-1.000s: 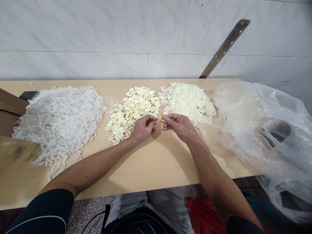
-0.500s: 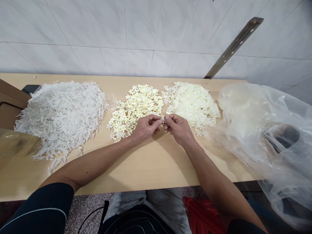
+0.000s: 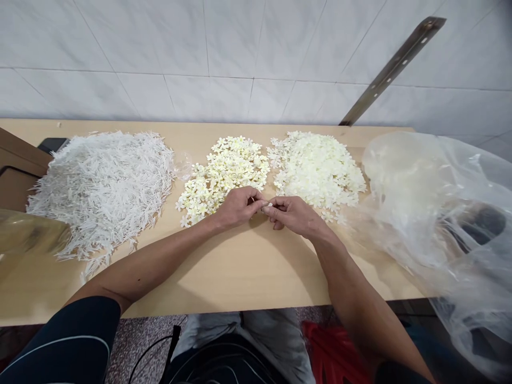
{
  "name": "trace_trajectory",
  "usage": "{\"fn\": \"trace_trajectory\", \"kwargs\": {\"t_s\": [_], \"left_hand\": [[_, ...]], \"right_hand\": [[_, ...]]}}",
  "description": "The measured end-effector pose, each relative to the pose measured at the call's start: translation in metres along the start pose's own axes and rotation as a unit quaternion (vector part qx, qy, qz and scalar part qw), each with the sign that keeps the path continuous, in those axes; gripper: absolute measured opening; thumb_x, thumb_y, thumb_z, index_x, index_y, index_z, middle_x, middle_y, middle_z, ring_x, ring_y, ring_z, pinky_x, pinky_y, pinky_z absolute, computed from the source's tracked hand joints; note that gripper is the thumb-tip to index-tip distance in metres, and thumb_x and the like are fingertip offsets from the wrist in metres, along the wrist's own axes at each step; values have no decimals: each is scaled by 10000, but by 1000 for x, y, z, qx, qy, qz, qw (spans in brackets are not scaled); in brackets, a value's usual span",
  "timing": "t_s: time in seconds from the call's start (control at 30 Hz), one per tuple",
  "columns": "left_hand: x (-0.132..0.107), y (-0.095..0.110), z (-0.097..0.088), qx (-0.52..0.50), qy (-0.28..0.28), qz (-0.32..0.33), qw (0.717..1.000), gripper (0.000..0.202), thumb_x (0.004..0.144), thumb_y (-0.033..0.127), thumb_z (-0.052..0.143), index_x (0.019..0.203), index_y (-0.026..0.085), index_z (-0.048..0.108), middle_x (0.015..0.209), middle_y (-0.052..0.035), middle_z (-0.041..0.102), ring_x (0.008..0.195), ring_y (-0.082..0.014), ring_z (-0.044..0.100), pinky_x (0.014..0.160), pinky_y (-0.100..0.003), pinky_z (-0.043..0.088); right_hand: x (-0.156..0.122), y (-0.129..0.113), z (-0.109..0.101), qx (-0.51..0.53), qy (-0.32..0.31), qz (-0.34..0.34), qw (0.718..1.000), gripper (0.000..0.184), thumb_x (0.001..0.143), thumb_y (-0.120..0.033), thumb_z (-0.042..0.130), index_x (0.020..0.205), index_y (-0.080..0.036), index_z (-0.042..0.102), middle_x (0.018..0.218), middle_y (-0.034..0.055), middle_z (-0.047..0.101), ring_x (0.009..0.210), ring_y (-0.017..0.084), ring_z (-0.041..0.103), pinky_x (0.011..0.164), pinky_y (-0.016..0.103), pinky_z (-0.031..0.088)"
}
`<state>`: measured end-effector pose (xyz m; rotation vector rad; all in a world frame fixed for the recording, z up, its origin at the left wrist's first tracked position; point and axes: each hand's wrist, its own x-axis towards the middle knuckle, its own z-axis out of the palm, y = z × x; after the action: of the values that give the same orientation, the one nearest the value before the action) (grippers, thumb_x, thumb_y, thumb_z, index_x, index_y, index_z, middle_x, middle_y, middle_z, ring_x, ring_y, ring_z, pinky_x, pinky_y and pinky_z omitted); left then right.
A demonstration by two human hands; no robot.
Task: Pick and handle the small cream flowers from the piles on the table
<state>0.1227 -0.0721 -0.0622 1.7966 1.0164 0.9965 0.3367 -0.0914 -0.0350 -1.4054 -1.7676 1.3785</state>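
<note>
My left hand (image 3: 239, 207) and my right hand (image 3: 290, 214) meet fingertip to fingertip over the wooden table (image 3: 240, 266), both pinched on one small white flower piece (image 3: 267, 205). Just behind the left hand lies a pile of yellow-centred flowers (image 3: 224, 173). Behind the right hand lies a pile of plain cream-white flowers (image 3: 316, 165). A big heap of thin white stems (image 3: 104, 181) covers the table's left part.
A large crumpled clear plastic bag (image 3: 440, 213) fills the right side and hangs over the table edge. A brown box (image 3: 16, 170) stands at the far left, with a clear bag (image 3: 28, 234) in front of it. A metal strip (image 3: 392, 58) leans on the tiled wall.
My hands, a little apart a second ago, have come together at the fingertips around the small white piece. The view has shifted slightly.
</note>
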Motion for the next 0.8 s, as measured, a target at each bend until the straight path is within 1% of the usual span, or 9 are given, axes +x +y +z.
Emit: {"fn": "trace_trajectory", "kwargs": {"t_s": [0.07,0.17,0.23,0.33,0.4,0.47,0.6,0.7,0.8], "left_hand": [[0,2,-1,-3,6,8,1000,172,907,338,712,857,175,735,732,-28,709,602,-119,601,563,-228,442],[1,2,0,-55,24,-10,998,201,927,372,697,909,173,717,767,-32,715,616,-122,642,579,-227,479],[1,2,0,-92,50,-33,994,232,940,406,684,925,174,696,720,-20,690,594,-125,652,571,-227,497],[2,1,1,-124,78,-64,987,248,951,417,666,904,173,674,647,-3,648,544,-120,638,539,-222,497],[2,1,1,-130,87,-68,985,243,951,405,665,887,171,668,635,0,641,533,-114,632,534,-218,495],[3,0,1,-132,92,-62,985,238,949,398,668,878,171,662,629,4,636,532,-110,629,534,-214,492],[3,-1,3,-130,93,-57,985,246,943,411,677,879,174,665,624,11,631,531,-107,627,523,-207,480],[3,-1,3,-130,90,-54,986,253,944,420,678,885,174,669,629,10,632,537,-111,633,532,-214,489],[3,-2,4,-132,93,-48,986,253,948,419,675,884,175,666,655,5,638,550,-112,640,540,-217,494]], "right_hand": [[2,2,2,10,15,-8,1000,406,864,-596,784,839,-192,758,678,25,674,563,162,674,554,278,560],[6,6,5,50,52,-12,997,403,810,-592,830,853,-195,778,677,14,657,537,146,639,531,275,547],[8,7,6,59,68,-12,996,409,786,-593,849,847,-194,783,650,7,641,520,140,620,494,260,507],[8,5,4,57,86,-15,995,431,769,-605,856,841,-188,778,601,2,623,496,136,596,446,242,430],[7,3,3,57,91,-17,994,456,764,-627,852,808,-183,759,573,2,614,486,133,579,436,240,400],[6,3,3,64,84,-16,994,481,774,-653,835,773,-183,732,569,5,614,486,129,568,433,239,386],[8,4,6,92,57,-22,994,515,803,-692,797,742,-193,688,598,10,609,502,130,557,433,247,412],[9,3,10,145,66,-23,987,539,811,-712,779,695,-203,646,621,9,593,506,123,525,434,255,446],[11,1,12,193,85,-19,977,534,792,-717,793,705,-204,670,679,23,620,532,125,525,437,259,467]]}}
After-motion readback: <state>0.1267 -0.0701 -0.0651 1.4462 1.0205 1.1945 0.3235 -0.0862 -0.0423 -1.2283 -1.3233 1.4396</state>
